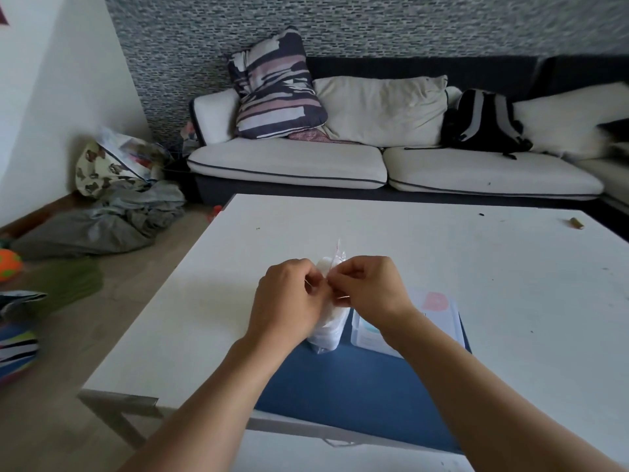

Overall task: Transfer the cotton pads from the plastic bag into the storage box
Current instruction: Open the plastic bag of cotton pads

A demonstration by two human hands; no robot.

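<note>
A clear plastic bag (329,327) full of white cotton pads stands upright on a blue mat (357,393) on the white table (238,253). My left hand (289,301) and my right hand (371,287) both pinch the bag's top edge, one on each side of its opening. A strip of the bag's film sticks up above my fingers. Just right of the bag, partly behind my right wrist, lies a clear storage box (439,315) with its lid on and a pink and teal label showing through.
A small brown object (577,223) lies at the table's far right. Behind the table is a sofa (374,161) with cushions and a black backpack (483,122). Clothes and bags (112,199) are piled on the floor at the left.
</note>
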